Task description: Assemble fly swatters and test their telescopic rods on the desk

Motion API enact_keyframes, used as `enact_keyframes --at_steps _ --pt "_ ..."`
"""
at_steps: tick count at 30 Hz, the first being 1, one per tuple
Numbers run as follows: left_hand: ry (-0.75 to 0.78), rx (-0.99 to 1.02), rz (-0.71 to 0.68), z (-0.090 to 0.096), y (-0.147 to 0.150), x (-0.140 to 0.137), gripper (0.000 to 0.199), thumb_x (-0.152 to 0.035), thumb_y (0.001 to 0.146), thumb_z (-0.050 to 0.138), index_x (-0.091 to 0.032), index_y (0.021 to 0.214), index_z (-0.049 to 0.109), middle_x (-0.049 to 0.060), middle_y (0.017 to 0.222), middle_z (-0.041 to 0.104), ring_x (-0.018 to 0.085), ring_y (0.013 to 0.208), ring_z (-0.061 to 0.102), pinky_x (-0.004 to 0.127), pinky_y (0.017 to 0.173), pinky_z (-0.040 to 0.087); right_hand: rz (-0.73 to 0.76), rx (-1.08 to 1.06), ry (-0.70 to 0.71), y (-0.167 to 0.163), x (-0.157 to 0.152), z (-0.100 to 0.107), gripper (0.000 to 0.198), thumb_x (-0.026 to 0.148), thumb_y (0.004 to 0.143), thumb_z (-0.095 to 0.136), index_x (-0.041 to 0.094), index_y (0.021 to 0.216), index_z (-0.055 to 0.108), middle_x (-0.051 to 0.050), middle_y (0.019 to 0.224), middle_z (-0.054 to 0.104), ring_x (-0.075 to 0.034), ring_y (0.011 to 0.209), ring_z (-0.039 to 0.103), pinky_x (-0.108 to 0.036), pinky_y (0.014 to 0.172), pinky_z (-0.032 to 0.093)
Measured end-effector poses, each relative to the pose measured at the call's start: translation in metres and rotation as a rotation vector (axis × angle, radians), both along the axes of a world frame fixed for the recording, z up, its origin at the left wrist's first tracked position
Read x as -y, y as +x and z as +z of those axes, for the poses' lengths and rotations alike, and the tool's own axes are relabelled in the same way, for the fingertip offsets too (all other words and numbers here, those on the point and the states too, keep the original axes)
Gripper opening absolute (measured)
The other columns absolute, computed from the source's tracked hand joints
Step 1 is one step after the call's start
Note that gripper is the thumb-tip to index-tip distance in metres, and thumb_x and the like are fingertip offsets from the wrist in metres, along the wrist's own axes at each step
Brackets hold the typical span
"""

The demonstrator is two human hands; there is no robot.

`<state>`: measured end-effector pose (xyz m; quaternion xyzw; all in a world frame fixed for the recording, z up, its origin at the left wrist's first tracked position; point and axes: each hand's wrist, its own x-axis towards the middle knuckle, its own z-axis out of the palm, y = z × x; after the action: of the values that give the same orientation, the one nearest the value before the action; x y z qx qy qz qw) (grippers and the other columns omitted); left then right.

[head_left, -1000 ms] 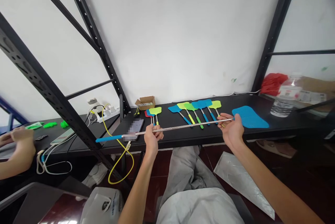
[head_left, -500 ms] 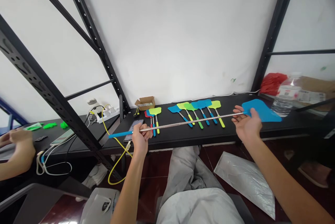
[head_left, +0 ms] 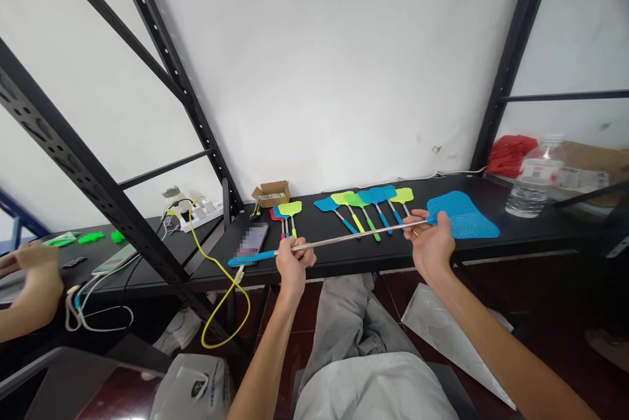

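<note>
1. Head view: the left hand [head_left: 291,261] is closed around the silver telescopic rod [head_left: 354,237] of a blue fly swatter, near its blue handle [head_left: 250,257]. The handle sticks out to the left past the hand, over the front edge of the black table [head_left: 521,236].
2. The right hand [head_left: 430,243] pinches the far end of the same rod, its grip closed just where the rod meets the blue swatter head [head_left: 462,217]. The head lies flat, low over the table toward its right end; whether it touches the top cannot be told.
3. The rod runs almost level between the two hands, rising slightly toward the right, along the table's front edge.
4. Behind the rod, a row of short swatters [head_left: 366,205] in blue, yellow and green lies side by side at the middle of the table, heads toward the wall.
5. A smaller bunch of swatters [head_left: 285,213], red, blue and yellow, lies left of that row, with a small open cardboard box [head_left: 272,192] at the back edge behind it.
6. A phone [head_left: 252,240] lies near the table's left front corner, just beside the blue handle; a yellow cable [head_left: 216,276] hangs there below the edge.
7. A clear water bottle [head_left: 534,181] stands at the right end, with a red bag [head_left: 511,152] behind it.
8. At the far left, another person's hand [head_left: 37,269] rests at a neighbouring table.
</note>
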<state>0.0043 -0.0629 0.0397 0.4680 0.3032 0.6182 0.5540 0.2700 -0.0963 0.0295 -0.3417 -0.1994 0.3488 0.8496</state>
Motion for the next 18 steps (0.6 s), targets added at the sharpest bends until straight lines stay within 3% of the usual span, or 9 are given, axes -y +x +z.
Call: enact_keyframes --at_steps 3,8,15,18 --pt "0.022 0.002 -0.04 -0.002 0.002 0.002 0.041 -0.037 0.08 0.041 -0.023 0.048 0.02 -0.007 0.041 0.015 0.008 0.035 0.021 0.025 0.042 0.029 0.035 0.025 0.004 -0.01 0.001 -0.003 0.047 0.058 0.088 0.043 0.017 0.075 0.062 -0.007 0.063 0.064 -0.015 0.053 0.054 -0.027 0.047 0.038" --pt "0.016 -0.133 -0.125 0.003 -0.014 -0.001 0.047 -0.045 0.085 0.042 -0.022 0.046 0.029 -0.006 0.039 0.021 0.007 0.035 0.021 0.024 0.042 0.027 0.074 0.05 0.007 0.005 0.002 0.002 0.044 0.049 0.09 0.043 0.014 0.079 0.068 -0.008 0.068 0.066 -0.013 0.054 0.052 -0.026 0.047 0.038" --pt "0.027 0.025 0.026 0.015 -0.034 -0.005 0.047 -0.044 0.087 0.042 -0.022 0.048 0.029 -0.007 0.04 0.02 0.007 0.035 0.021 0.024 0.043 0.03 -0.005 -0.059 -0.016 0.034 0.001 0.009 0.046 0.048 0.092 0.039 0.015 0.08 0.068 -0.006 0.068 0.064 -0.011 0.051 0.05 -0.024 0.047 0.039" --pt "0.008 0.043 0.01 0.013 -0.035 -0.007 0.044 -0.038 0.086 0.042 -0.022 0.048 0.026 -0.007 0.04 0.019 0.008 0.034 0.022 0.025 0.043 0.031 -0.047 -0.04 -0.013 0.037 0.0 0.009 0.046 0.051 0.091 0.04 0.016 0.079 0.067 -0.005 0.067 0.063 -0.011 0.051 0.05 -0.025 0.046 0.039"
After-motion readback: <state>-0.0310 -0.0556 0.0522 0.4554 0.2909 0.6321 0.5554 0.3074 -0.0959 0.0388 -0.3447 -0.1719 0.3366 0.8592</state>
